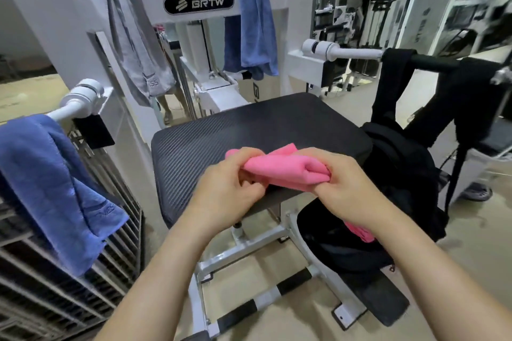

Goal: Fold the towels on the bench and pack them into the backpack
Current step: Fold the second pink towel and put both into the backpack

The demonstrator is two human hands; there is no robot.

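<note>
A: A gym, white machine frames all round. The black padded table [249,130] sits in the middle with nothing lying on it.

B: Where is the pink towel [291,171]?

A: In the air, over the table's near edge, bunched into a short thick fold. Both hands grip it. The left hand [230,188] has its fingers [246,156] curled over the left end, and the right hand [343,183] is clamped round the right end.

B: How does it lie?

A: Its long axis runs left to right between the 2 hands, dipping a little toward the right.

B: And the backpack [401,174]?

A: To the right of the table, hung by a strap from the machine's bar. Its mouth gapes low down, just under the right wrist, and a pink cloth [360,232] shows inside.

B: So the right hand is nearer.

A: By my reading, yes. The towel would go right and down, right end first.

B: Anything left to fold?

A: A blue towel [55,183] on the left bar, a far blue towel [257,25] and a grey towel [135,44] over the frame.
</note>
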